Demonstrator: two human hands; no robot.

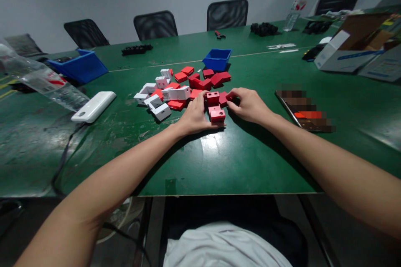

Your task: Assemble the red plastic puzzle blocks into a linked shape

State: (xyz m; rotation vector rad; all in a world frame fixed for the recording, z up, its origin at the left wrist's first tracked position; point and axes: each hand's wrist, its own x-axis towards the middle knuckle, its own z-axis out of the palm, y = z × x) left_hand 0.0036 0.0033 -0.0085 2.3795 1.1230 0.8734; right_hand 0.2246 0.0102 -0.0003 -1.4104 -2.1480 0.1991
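At the centre of the frame, on the green bench [238,167], the left hand [193,117] is spread around a stepped red block [216,116], thumb along its near end and fingers at its far left side, holding it between them. Just to its right, the right hand [251,105] is curled, thumb and forefinger close together at the edge of a smaller red piece [223,99]; whether they grip it firmly I cannot tell. Left of and beyond the stepped block lie loose red pieces [200,83] mixed with white brackets [181,93]. A small blue bin [217,59] sits behind them, above centre. At left, a clear bottle [52,85] lies slanted near a white device [94,107]; at upper right stands an open box [341,56].
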